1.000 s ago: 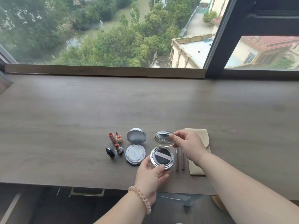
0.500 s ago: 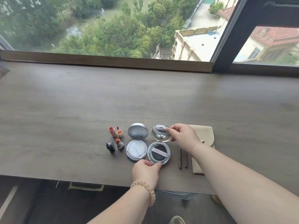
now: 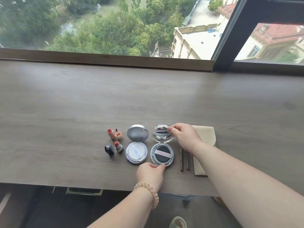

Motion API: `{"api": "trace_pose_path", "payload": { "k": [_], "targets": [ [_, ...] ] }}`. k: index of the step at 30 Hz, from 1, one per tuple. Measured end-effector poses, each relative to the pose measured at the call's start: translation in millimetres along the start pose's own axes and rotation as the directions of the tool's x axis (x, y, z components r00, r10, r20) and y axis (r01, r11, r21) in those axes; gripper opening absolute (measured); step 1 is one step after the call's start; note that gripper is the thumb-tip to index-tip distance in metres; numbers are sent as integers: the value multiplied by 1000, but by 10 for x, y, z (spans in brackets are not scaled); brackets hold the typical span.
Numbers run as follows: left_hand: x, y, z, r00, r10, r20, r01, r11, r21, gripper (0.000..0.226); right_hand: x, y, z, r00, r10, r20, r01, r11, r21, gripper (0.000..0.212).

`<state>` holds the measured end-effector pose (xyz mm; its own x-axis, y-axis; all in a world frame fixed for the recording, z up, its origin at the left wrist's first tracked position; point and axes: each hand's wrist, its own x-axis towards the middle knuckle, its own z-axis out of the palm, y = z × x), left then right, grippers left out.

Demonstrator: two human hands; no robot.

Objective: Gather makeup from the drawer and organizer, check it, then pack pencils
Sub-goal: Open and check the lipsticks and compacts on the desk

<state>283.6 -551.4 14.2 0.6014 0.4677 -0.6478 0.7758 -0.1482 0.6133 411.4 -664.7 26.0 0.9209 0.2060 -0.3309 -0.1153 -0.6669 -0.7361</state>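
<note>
An open round compact (image 3: 162, 153) with a black puff lies on the wooden table (image 3: 65, 104). My left hand (image 3: 150, 174) pinches the near rim of its base. My right hand (image 3: 185, 136) holds the right edge of its mirrored lid (image 3: 160, 134), which is tilted back. A second open silver compact (image 3: 136, 152) with a white puff lies to its left. Two brown pencils (image 3: 184, 159) lie side by side to the right, next to a beige pouch (image 3: 207, 137) partly under my right forearm.
Left of the compacts stand an uncapped red lipstick (image 3: 118, 146), its black cap (image 3: 109, 149), and an open lip gloss tube (image 3: 111, 133) with its wand cap (image 3: 118, 134). A window sill (image 3: 105, 59) runs along the back. The table's near edge is just below my left hand.
The black-puff compact went from lifted in my left hand down onto the table. The lid now leans further back, and my left hand has slid to the near rim.
</note>
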Motion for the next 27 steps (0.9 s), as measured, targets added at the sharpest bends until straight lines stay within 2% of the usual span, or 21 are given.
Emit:
{"api": "trace_pose_path", "payload": {
  "k": [5,8,9,11,15,19,22,27],
  "targets": [
    [-1,-30,-2,1000,-1,2,1,1000,-8,27,-84,2,-19,1000,-8,-21,10,998,69,24],
    [-22,-44,-19,1000,1,-7,-1,999,-42,28,-219,88,-99,965,18,-261,-10,999,32,23],
    [-32,-43,-23,1000,5,-10,-6,999,-48,29,-289,145,-127,939,37,-342,-52,998,-35,23],
    [-55,-31,-35,1000,18,-15,-19,999,-44,29,-446,273,-135,909,52,-413,-146,969,-200,26],
    [-136,16,-26,1000,29,-5,-29,998,-57,27,-700,446,-15,928,41,-371,-211,877,-431,32],
    [-217,94,-40,998,54,15,-53,996,-68,23,-761,437,94,934,85,-346,-275,790,-548,43],
    [-261,117,-88,996,84,21,-82,994,-78,20,-763,404,132,937,120,-329,-299,764,-571,44],
    [-306,100,-193,994,105,21,-102,990,-99,15,-735,368,150,919,251,-305,-379,780,-498,42]
  ]
}}
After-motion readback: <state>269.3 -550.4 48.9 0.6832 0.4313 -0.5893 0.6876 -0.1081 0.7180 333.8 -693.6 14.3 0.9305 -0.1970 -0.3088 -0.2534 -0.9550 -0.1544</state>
